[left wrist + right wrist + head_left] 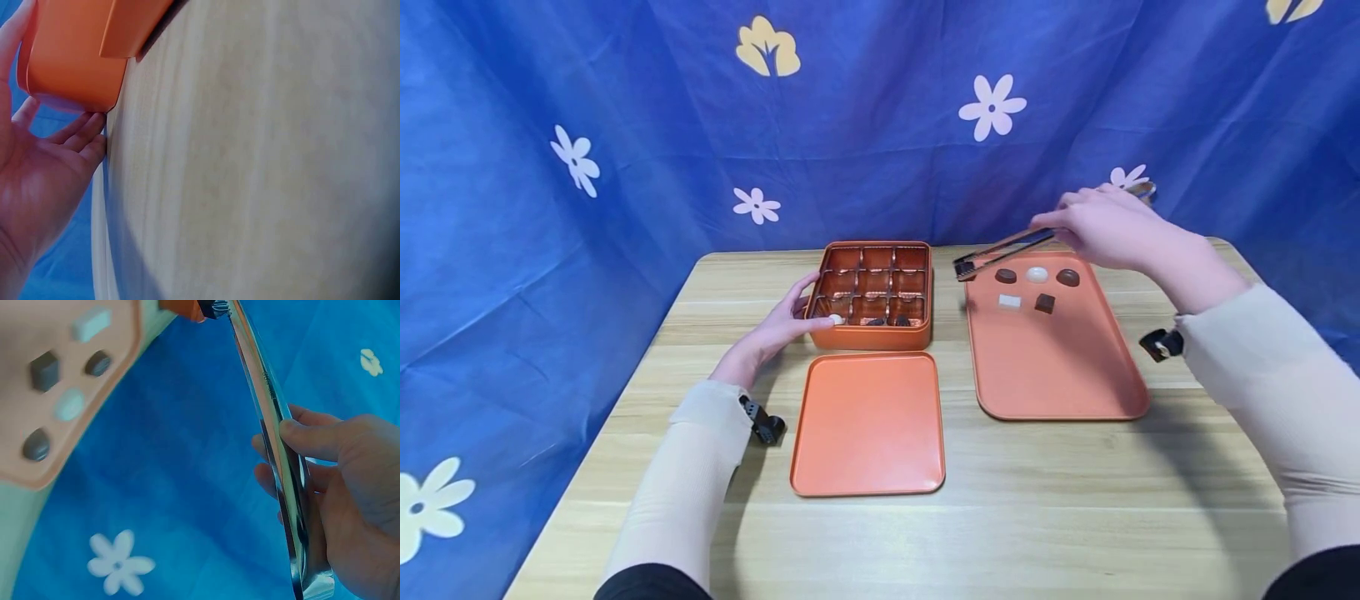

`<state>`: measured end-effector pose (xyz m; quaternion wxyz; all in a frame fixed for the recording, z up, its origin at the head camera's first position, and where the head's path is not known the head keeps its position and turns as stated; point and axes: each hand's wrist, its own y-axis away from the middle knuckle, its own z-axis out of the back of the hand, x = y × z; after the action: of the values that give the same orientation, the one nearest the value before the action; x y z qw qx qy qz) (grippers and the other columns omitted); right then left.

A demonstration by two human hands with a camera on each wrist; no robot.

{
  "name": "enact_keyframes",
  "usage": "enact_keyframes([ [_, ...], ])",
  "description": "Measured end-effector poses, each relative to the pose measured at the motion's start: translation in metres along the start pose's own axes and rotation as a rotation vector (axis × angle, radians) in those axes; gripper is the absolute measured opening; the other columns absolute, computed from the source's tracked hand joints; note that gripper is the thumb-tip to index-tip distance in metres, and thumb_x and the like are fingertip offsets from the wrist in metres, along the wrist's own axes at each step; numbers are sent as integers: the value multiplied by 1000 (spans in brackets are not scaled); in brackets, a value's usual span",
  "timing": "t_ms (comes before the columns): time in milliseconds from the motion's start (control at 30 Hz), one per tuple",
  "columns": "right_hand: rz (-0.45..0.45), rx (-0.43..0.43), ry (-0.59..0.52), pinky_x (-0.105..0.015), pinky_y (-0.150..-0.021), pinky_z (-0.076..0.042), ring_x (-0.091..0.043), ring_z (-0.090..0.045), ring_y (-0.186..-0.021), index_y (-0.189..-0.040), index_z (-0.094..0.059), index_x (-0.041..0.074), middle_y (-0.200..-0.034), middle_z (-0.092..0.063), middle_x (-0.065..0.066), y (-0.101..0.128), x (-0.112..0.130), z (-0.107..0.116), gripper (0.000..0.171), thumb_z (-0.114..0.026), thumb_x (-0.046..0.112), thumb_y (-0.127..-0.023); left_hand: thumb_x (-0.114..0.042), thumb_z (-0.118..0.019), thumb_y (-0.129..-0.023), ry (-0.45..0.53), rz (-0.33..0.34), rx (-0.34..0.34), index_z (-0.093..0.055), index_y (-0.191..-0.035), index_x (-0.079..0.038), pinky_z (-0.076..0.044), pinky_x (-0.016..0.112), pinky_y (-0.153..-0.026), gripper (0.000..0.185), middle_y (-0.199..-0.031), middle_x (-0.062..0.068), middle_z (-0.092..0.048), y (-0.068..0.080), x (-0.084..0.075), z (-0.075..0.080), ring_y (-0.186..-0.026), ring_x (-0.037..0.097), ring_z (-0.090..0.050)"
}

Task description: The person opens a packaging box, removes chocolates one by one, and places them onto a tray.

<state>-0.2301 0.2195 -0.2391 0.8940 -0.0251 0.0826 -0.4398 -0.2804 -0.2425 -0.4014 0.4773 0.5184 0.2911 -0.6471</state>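
You get bright, even light from above; soft shadows fall under both sleeves on the table [1075, 500]. Left wrist view is blurred. Glare streaks the tongs [275, 425] above your grip.

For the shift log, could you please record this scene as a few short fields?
left hand: open, fingers against the box's left side
right hand: grips the tongs, tips above the tray's far left corner
tray: five chocolates at its far end
box: three pieces in the near row
lid: flat on the table, in front of the box
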Motion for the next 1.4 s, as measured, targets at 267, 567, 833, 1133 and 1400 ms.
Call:
enact_keyframes([
  [267, -53, -58, -1, -37, -54, -34, -27, -54, -72, -119, -68, 6, -84, -61, -10, 49, -28, -26, 37, -57, -4, -84, -14, -69, -90, 12, 7, 8, -11, -157, -29, -17, 52, -113, 89, -157, 19, -17, 1, -2, 0, -144, 32, -16],
  [567, -176, -13, -44, -42, -51, -38, -30, -57, -68, -121, -66, 5, -86, -63, -17, 92, -56, -50, 36, -59, -1, -86, -11, -69, -88, 12, 20, 22, -9, -157, -20, -15, 55, -113, 92, -157, 25, -12, 11, -20, -2, -144, 36, -11],
  [833, -223, 5, -58, -38, -50, -33, -36, -61, -75, -118, -68, 5, -78, -63, -11, 114, -69, -63, 35, -58, -2, -84, -17, -70, -89, -10, 3, -3, -13, -156, -30, -17, 53, -113, 89, -156, 22, -18, 0, 2, 2, -144, 32, -16],
  [1133, -226, 49, -43, -42, -51, -38, -28, -55, -64, -116, -68, 6, -76, -60, -9, 120, -74, -71, 35, -59, -1, -83, -14, -70, -89, -11, 13, -11, -11, -157, -30, -16, 52, -113, 91, -155, 24, -20, 2, -2, 1, -143, 33, -17],
  [1400, -252, 46, -64, -41, -50, -37, -33, -58, -71, -122, -66, 5, -89, -65, -19, 115, -73, -67, 37, -59, 1, -85, -11, -70, -88, 13, -10, -8, -14, -156, -28, -20, 51, -112, 89, -152, 24, -25, 1, -1, 0, -141, 34, -23],
])
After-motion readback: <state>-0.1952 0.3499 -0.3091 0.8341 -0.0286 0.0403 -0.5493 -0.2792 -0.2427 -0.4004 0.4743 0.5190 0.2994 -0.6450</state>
